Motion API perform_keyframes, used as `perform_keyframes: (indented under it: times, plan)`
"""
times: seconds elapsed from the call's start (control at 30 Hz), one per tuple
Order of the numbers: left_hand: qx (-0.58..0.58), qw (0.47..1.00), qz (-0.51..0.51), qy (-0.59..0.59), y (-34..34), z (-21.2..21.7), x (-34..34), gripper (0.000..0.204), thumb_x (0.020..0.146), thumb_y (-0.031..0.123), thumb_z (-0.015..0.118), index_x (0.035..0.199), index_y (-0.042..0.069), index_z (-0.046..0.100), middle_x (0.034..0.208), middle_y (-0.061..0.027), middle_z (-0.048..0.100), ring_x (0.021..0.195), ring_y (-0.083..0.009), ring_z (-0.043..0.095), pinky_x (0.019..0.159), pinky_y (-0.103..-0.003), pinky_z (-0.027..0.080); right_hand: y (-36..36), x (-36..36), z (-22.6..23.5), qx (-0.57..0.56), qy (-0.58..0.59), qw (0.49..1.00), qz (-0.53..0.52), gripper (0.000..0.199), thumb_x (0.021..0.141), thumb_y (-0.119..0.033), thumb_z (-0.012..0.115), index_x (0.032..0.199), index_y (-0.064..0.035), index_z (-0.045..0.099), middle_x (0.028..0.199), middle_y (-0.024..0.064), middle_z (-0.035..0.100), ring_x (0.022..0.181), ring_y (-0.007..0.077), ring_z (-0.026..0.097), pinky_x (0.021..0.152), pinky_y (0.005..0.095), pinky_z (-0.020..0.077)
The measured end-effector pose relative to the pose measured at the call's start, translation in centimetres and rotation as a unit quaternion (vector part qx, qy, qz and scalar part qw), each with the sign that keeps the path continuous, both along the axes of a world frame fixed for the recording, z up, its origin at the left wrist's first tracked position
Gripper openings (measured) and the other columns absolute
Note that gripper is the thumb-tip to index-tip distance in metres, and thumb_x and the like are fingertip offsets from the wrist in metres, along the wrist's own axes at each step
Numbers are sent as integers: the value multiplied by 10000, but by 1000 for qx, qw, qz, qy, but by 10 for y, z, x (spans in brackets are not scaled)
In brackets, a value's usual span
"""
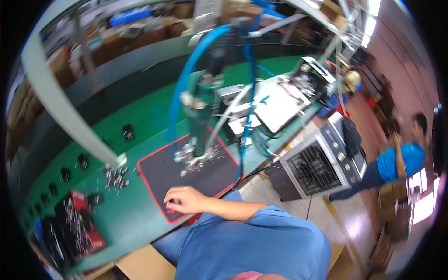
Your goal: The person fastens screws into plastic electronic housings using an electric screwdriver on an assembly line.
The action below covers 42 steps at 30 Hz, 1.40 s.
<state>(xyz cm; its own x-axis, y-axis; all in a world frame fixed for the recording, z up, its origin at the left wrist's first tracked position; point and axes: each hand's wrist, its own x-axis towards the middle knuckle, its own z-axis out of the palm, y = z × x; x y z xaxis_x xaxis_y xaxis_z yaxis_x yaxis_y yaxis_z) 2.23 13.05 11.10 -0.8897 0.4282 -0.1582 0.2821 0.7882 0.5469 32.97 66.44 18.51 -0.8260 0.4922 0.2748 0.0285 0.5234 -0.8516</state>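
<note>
My right hand (184, 199) is over the near edge of a dark mat with a red border (161, 163). Its fingers curl in a pinch around a small dark part (172, 201), too blurred to name. Beyond it on the mat lie scattered small metal pieces (198, 163), below a dark green upright machine (199, 112) with a blue hose (186, 74). My left hand is out of view.
More small pieces (115, 179) lie beside a grey post (70, 112). Black parts (83, 161) stand in a row on the green bench. A red-and-black tray (93, 228) sits at left. Rightward are a white tray (277, 109), a grey appliance (322, 158) and a person in blue (401, 161).
</note>
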Motion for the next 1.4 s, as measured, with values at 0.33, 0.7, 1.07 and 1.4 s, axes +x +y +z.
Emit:
perform_keyframes:
  times: [0.33, 0.7, 1.07, 1.4]
  plan:
    - [100, 946, -181, 248, 261, 211, 72, 629, 599, -33, 887, 1185, 49, 672, 1445, -195, 541, 1339, -398, 527, 1111, -438, 436, 8, 9, 6, -1, 5, 998, -65, 148, 854, -63, 818, 975, -20, 744, 1025, 87, 760, 666, 87, 653, 591, 240, 540]
    - [-53, 930, -281, 230, 382, 139, 46, 689, 689, 258, 923, 1316, 223, 637, 1473, -114, 481, 1365, -396, 464, 986, -475, 566, -1, 9, 0, 33, 58, 997, -46, 107, 843, -34, 798, 931, -17, 739, 1069, 109, 751, 752, 178, 701, 627, 290, 564]
    - [477, 824, -76, -296, 383, 113, 113, 444, 820, 211, 902, 1146, 69, 635, 1086, -18, 600, 977, -171, 641, 841, -349, 534, 0, 17, 7, 124, 30, 990, -61, 145, 816, -29, 791, 950, -26, 732, 1047, 123, 729, 938, 318, 701, 810, 409, 582]
    - [361, 819, -429, -126, 471, 92, 180, 627, 703, 224, 943, 1256, 89, 680, 1420, -162, 541, 1314, -352, 567, 1136, -490, 431, 13, 98, 28, 165, -67, 963, -204, 133, 799, 3, 782, 923, -32, 748, 1029, 129, 724, 939, 317, 705, 812, 410, 581]
